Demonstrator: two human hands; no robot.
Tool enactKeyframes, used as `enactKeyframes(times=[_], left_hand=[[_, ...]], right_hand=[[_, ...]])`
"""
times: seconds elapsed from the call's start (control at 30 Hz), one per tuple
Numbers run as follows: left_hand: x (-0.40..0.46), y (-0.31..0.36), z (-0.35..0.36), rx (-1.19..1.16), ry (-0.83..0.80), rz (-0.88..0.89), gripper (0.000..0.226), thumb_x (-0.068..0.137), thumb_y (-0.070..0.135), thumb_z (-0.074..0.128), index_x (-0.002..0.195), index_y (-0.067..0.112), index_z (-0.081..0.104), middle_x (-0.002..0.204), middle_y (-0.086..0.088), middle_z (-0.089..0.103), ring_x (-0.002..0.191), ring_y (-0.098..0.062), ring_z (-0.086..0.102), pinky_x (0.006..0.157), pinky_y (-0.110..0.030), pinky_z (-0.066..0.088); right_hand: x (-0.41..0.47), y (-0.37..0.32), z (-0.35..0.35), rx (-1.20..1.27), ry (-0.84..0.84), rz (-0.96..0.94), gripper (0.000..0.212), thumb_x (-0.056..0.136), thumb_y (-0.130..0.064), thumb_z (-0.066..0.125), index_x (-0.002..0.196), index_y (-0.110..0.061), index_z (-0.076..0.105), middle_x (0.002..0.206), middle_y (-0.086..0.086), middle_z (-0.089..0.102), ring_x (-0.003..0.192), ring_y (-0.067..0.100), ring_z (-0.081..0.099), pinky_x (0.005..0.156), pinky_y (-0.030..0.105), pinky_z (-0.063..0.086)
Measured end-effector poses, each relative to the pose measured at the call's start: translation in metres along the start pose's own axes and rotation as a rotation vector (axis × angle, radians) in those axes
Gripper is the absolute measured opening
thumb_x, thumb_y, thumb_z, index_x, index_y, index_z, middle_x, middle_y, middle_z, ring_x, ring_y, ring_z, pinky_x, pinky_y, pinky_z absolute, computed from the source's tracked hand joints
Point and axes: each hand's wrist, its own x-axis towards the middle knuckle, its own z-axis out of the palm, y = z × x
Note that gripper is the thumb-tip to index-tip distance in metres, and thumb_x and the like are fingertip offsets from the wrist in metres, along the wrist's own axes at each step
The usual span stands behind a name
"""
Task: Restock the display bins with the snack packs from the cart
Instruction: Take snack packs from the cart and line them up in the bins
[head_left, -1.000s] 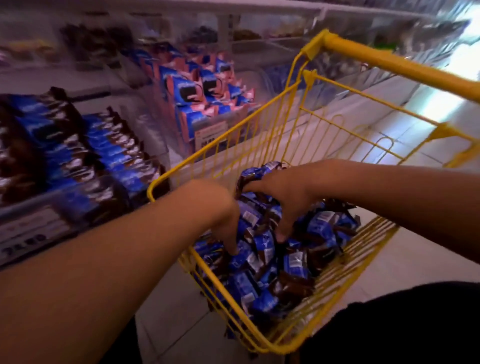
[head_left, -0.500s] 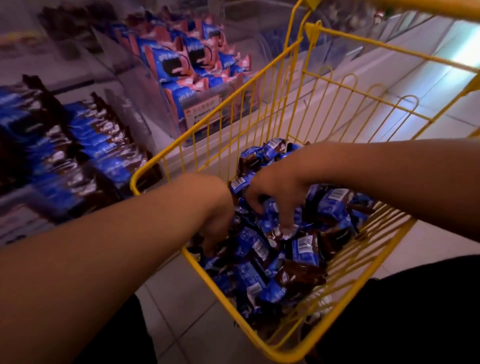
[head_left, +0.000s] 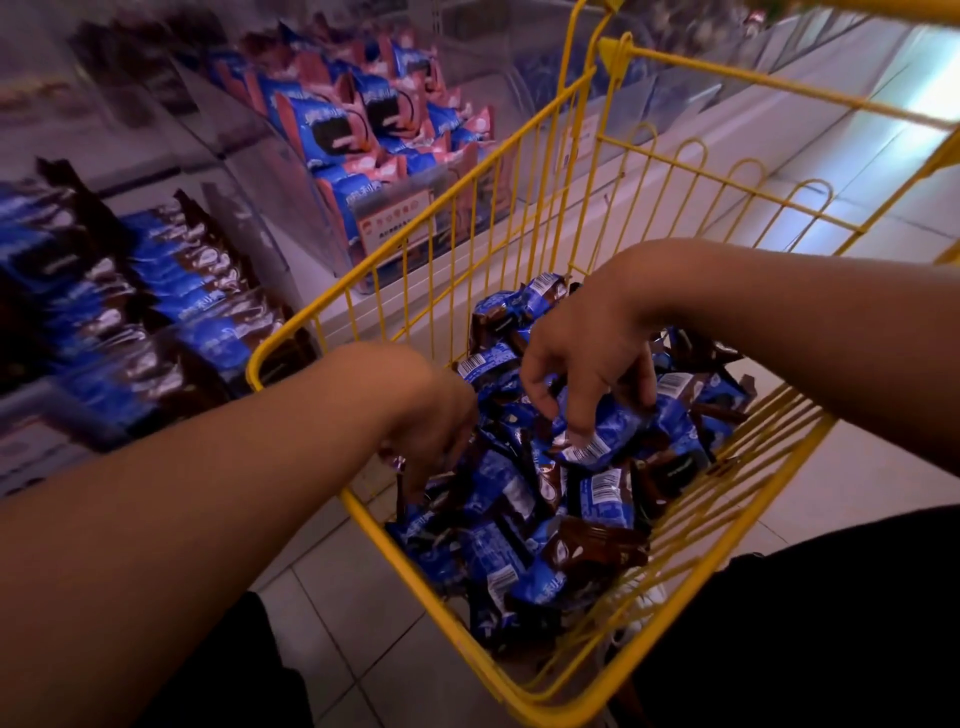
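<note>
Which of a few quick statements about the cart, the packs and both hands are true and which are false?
1. Both hands are inside the cart. True.
2. The cart is red. False: it is yellow wire.
3. The right hand's fingers curl onto a blue pack. True.
4. The cart holds only pink packs. False: its packs are blue and brown; the pink ones sit in a bin behind the cart.
5. The left hand rests on the cart's rim. False: it reaches down among the packs.
</note>
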Motion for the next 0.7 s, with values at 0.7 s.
enactKeyframes(times=[0.7], left_hand=[[-0.096, -0.047, 0.008, -1.614, 0.526, 0.447, 0.025, 0.094, 0.01, 0.06, 0.117, 0.016, 0.056, 0.094, -0.01, 0.076, 0.07, -0.017, 0.071, 0.066, -0.035, 0.06]], right_hand=[[-0.096, 0.007, -0.009, 0.787, 0.616, -0.442, 0.071, 0.053, -0.02, 0.091, 0.116, -0.022, 0.058, 0.105, 0.007, 0.07, 0.094, 0.027, 0.074, 0.076, 0.059, 0.059]])
